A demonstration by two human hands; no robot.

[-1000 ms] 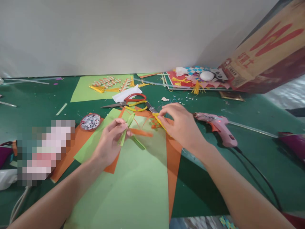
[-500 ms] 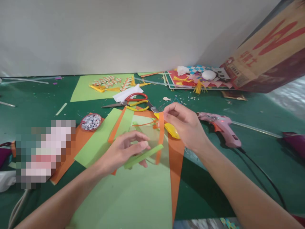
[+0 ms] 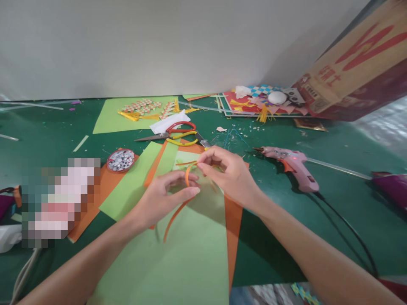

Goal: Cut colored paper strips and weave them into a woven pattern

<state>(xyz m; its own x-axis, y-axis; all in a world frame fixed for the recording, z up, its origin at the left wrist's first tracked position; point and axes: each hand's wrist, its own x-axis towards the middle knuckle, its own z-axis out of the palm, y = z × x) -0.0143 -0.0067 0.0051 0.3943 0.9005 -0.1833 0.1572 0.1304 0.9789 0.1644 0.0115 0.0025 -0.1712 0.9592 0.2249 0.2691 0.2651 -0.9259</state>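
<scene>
My left hand [image 3: 168, 190], thumb against its fingers, grips a thin orange paper strip [image 3: 173, 217]. One part of the strip loops up over the fingers and its tail hangs down to the left. Just to the right, my right hand [image 3: 224, 169] is pinched closed at the fingertips. Narrow orange and green paper strips [image 3: 186, 163] stick out leftward from them. What else lies under the right palm is mostly hidden. Both hands hover over a large light green paper sheet [image 3: 165, 267]. Scissors [image 3: 181, 134] with red and yellow handles lie beyond them.
A pink glue gun [image 3: 292, 165] with a glowing light lies right, its cord running toward me. A dish of googly eyes [image 3: 121, 161] sits left on orange paper [image 3: 85, 212]. Woven paper crafts [image 3: 143, 109] lie at the back, and a paper bag [image 3: 352, 63] stands back right.
My left hand held a green strip and now grips an orange one, curved into a loop. My right hand has moved left, closer to the left hand. The yellow cutter is now mostly covered.
</scene>
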